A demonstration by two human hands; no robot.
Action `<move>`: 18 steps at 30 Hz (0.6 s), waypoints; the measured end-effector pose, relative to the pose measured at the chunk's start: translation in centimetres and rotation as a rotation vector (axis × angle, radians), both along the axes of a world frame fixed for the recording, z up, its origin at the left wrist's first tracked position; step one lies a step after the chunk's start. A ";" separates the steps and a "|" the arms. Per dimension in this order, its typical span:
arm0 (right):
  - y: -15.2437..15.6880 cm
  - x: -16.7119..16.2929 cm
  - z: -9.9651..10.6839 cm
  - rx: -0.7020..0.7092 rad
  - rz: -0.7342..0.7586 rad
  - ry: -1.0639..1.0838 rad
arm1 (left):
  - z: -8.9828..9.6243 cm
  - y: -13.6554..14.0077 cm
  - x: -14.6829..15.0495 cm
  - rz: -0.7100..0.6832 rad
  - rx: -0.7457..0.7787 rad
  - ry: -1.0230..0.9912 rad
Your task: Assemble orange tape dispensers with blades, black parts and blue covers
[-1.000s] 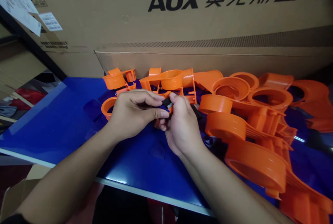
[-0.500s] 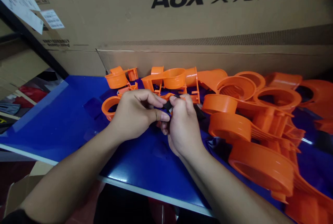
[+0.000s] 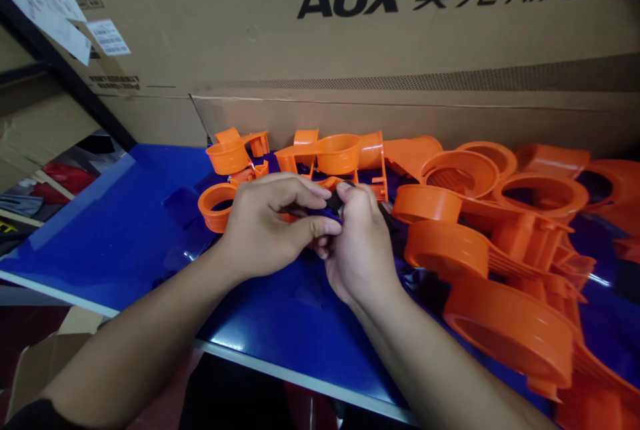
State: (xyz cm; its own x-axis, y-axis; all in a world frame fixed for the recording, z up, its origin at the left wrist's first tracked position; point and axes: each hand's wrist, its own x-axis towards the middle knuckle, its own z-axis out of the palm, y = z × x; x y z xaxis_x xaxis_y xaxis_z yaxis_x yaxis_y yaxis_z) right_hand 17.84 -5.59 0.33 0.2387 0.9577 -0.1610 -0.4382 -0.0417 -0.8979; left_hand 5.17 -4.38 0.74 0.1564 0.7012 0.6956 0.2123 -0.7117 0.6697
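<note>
View: head camera, one only.
Small black part [image 3: 334,202]: one, between the hands at mid-frame, above the tabletop [image 3: 115,237]; largely covered by fingers, detail blurred.
Long axis of black part: cannot be told, too little showing.
Bearing from hands: between the facing fingertips, left hand on its left, right hand on its right; neither nearer, both touching.
Left hand [image 3: 265,223]: thumb below, fingers above, narrow pinch on the black part.
Right hand [image 3: 363,237]: fingers curled, thumb laid on the black part from the right, close grip.
Dark blue sliver [image 3: 325,213]: beside the left thumb; held piece or tabletop beyond, cannot tell.
Orange ringed frame, left rear [image 3: 230,157]: plastic, near the carton, apart from the hands.
Orange ring, left front [image 3: 215,221]: just beyond the left wrist, partly hidden by the left hand.
Orange ringed frame, centre [image 3: 340,162]: directly behind the hands.
Orange ringed frames, right [image 3: 505,323]: several, overlapping, rims at mixed angles, beside the right forearm.
Blue flat piece [image 3: 183,209]: on the tabletop, left of the orange ring.
Large carton [image 3: 225,30]: printed "AUX", standing behind the tabletop; contents not shown.
Open cardboard box [image 3: 43,363]: lower left, below the tabletop edge; contents not visible.
</note>
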 end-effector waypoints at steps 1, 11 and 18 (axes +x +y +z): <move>0.1 0.0 0.2 -0.002 -0.002 0.028 | 0.0 0.0 -0.1 0.010 0.081 0.063; 0.5 0.4 -0.1 0.088 -0.093 0.084 | 0.0 -0.5 -0.6 0.194 0.331 0.358; 1.1 0.6 -1.1 0.139 -0.109 0.057 | 0.0 -1.0 -0.4 0.228 0.274 0.478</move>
